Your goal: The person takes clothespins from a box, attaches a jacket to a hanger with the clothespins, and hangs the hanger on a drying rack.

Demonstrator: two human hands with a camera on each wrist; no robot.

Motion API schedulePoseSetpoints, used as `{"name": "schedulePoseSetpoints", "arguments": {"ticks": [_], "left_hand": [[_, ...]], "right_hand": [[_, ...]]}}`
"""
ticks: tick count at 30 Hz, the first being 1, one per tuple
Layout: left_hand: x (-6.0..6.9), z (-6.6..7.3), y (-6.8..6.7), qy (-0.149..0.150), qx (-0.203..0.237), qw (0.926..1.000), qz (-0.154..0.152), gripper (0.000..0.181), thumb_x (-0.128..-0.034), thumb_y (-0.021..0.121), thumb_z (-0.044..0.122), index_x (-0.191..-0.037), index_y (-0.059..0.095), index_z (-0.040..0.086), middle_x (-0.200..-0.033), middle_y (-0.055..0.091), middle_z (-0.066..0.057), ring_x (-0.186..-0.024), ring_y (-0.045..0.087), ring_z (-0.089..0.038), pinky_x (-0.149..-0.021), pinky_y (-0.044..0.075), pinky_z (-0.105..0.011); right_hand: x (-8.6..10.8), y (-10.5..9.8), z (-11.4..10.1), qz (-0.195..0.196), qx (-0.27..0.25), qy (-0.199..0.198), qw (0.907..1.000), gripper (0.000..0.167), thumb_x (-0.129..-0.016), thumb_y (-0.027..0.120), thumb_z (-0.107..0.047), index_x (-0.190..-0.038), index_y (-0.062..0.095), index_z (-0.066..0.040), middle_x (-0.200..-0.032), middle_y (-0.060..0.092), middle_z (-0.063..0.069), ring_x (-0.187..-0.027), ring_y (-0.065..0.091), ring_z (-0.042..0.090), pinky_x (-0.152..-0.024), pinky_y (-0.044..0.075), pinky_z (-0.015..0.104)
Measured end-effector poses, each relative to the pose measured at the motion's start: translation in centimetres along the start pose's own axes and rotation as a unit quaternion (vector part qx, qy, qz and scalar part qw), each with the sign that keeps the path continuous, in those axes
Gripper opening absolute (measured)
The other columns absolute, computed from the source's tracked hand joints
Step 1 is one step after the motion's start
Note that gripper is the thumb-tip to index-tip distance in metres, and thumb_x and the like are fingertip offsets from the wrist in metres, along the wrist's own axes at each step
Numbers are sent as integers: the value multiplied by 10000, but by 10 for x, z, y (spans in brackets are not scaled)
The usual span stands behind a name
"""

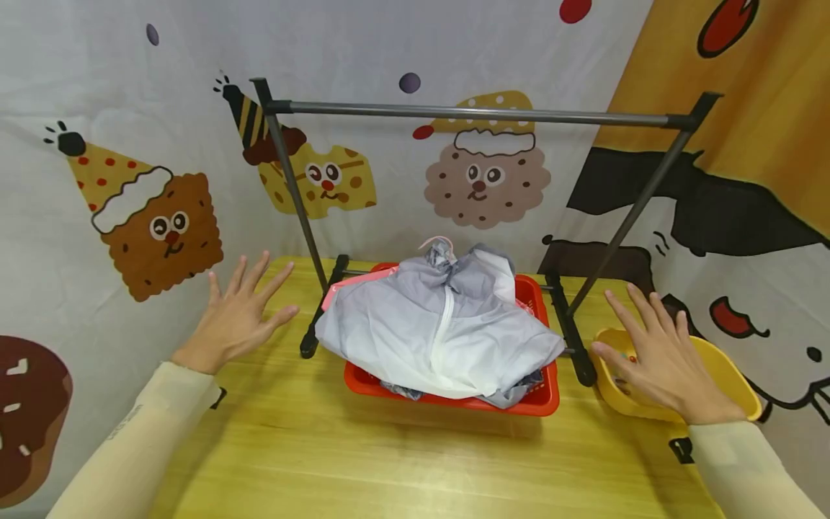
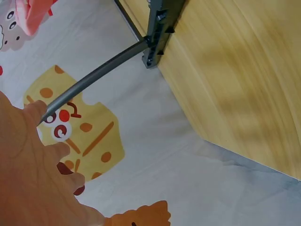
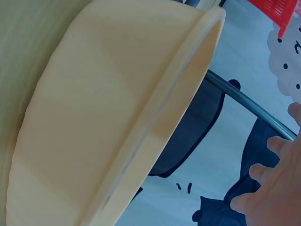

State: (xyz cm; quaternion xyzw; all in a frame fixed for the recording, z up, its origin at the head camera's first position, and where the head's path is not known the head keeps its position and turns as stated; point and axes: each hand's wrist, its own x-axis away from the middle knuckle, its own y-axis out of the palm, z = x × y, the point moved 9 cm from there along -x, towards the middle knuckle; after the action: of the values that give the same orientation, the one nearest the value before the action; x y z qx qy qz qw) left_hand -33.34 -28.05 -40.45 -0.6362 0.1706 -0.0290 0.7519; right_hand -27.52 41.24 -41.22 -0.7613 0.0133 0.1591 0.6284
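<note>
A grey-and-white zip jacket (image 1: 447, 331) lies heaped over a red basket (image 1: 454, 405) in the head view. The hook of a pink hanger (image 1: 333, 288) pokes out at the jacket's top, and part of its arm shows at the left. To the left of the basket my left hand (image 1: 236, 321) is held up with its fingers spread, touching nothing. On the other side, my right hand (image 1: 668, 357) hovers over a yellow basin (image 1: 720, 367), fingers spread and holding nothing. The right wrist view shows the basin's outer wall (image 3: 94, 94) close up.
A dark metal clothes rack (image 1: 480, 112) stands behind and around the basket, with its feet (image 1: 570, 331) on the wooden table (image 1: 389, 468). Small items lie in the basin, too small to tell. A printed cartoon curtain (image 1: 363, 43) hangs behind the table.
</note>
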Motion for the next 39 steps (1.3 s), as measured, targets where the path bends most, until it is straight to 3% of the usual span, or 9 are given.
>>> {"name": "schedulePoseSetpoints", "arguments": {"ticks": [11, 31, 39], "left_hand": [[0, 15, -4, 67, 139, 9999, -17, 836, -1164, 488, 735, -1874, 224, 381, -1980, 82, -163, -1800, 94, -599, -1311, 19, -974], [-1, 35, -11, 225, 291, 9993, 17, 792, -1177, 503, 704, -1862, 283, 375, -1964, 166, -183, -1791, 166, -582, -1325, 29, -959], [1, 45, -14, 320, 312, 9990, 90, 781, -1177, 521, 682, -1858, 300, 370, -1952, 205, -193, -1777, 216, -585, -1335, 56, -950]], "right_hand": [[-1, -4, -5, 187, -48, -135, 9997, 975, -1116, 677, -612, -1889, 172, -299, -1973, 89, 200, -1784, 77, 634, -1394, -113, 840], [-14, -7, -21, 177, -192, -192, 9995, 953, -1128, 667, -607, -1885, 204, -261, -1958, 160, 212, -1791, 136, 577, -1436, -42, 794], [-14, -8, -30, 257, -319, -284, 9988, 923, -1119, 694, -571, -1876, 255, -277, -1921, 255, 234, -1692, 288, 622, -1403, 105, 855]]}}
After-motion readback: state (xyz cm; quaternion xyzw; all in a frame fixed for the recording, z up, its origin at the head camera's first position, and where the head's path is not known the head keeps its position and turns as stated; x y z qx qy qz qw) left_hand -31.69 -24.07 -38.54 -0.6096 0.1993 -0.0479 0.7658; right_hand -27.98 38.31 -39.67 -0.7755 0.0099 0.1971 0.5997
